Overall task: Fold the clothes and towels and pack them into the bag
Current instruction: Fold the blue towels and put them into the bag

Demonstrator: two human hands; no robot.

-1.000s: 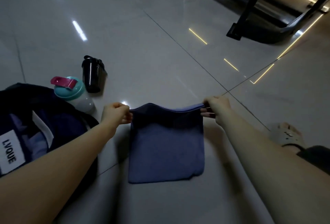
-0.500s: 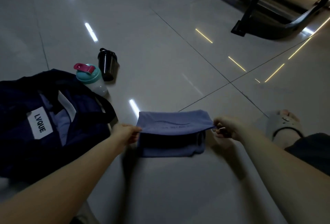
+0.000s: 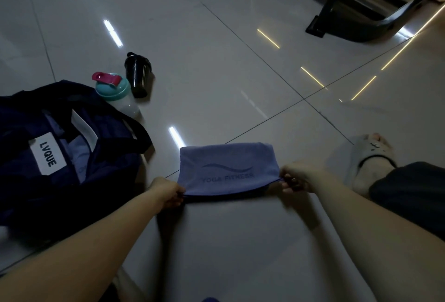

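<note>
Looks like finishing a half-fold on purple towel (image 3: 228, 169), lying flat on floor (image 3: 240, 61) just right of open bag (image 3: 60, 157). To do it well: lay near edge down square on layer beneath, match corners L & R, keep light outward tension to avoid trapped wrinkles, then press flat w/ palms before letting go. Prob. needs one more fold to fit bag opening.

Pose: both arms stretched fwd & low. Left hand (image 3: 166, 191) curled, pinching near-left corner btwn thumb & fingers. Right hand (image 3: 296, 179) likewise clamped on near-right corner. Gripping same edge, one at each end, taut btwn them.
</note>
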